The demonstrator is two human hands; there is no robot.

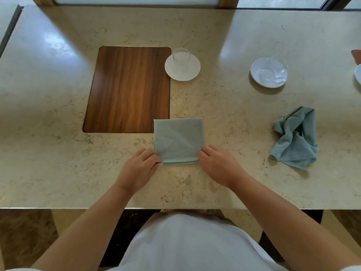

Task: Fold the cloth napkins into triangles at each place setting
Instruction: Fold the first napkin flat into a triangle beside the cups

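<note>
A pale green cloth napkin [178, 139] lies folded into a flat square on the marble table [58, 157], just right of the wooden placemat. My left hand [139, 169] pinches its near left corner. My right hand [216, 165] pinches its near right corner. Layered edges show along the napkin's near side between my hands. A second green napkin [297, 139] lies crumpled on the table to the right, apart from both hands.
A brown wooden placemat [129, 89] sits left of centre. A white saucer [182, 65] with a glass cup stands at its top right corner. Another saucer [268, 73] with a tipped glass cup is further right. The table's near edge runs just below my wrists.
</note>
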